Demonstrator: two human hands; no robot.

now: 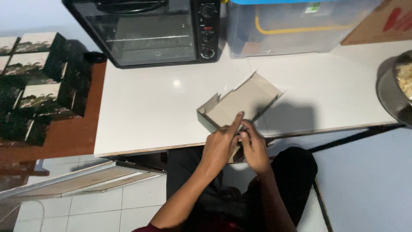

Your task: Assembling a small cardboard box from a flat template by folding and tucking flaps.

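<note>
A partly folded brown cardboard box [244, 101] lies open on the white table [146, 111] near its front edge. My left hand [221, 144] presses on the box's near side, with the forefinger stretched out onto the cardboard. Beside it, my right hand [255, 148] pinches the box's near flap at the table edge. Both hands hold the same box, and the lower flap is hidden behind them.
A black toaster oven [146, 30] stands at the back. Next to it is a clear plastic storage bin [296, 28]. A metal bowl [392, 90] with pale food sits at the right edge. Stacked dark printed boxes [38, 81] fill the left.
</note>
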